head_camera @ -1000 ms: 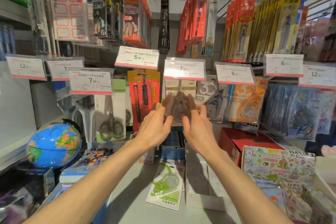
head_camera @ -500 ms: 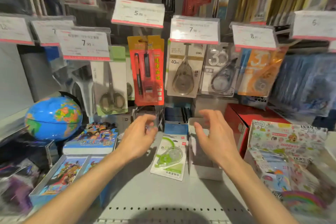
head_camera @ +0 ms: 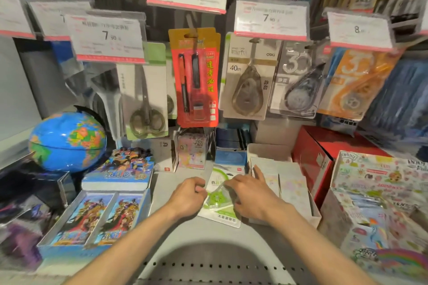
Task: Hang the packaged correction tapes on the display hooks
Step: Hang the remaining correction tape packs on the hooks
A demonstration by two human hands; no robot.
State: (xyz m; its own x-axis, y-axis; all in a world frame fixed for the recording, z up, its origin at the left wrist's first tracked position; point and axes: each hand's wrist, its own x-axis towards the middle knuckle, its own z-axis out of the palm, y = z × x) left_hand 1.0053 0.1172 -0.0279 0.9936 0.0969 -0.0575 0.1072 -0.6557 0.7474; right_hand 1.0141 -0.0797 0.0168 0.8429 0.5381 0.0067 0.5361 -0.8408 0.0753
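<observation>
From the head camera we see that both hands have dropped from mid-air onto the green correction tape pack (head_camera: 218,201) lying flat on the grey shelf (head_camera: 208,250). The left hand (head_camera: 188,195) is curled closed at its left edge, the right hand (head_camera: 251,194) pinches its right side. Above them the brown correction tape pack (head_camera: 247,78) we reached for half a second ago hangs on its hook, just right of the red pen pack (head_camera: 196,76).

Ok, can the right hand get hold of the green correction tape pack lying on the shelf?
Probably yes: the right hand already rests on the green correction tape pack, nothing covering it.
</observation>
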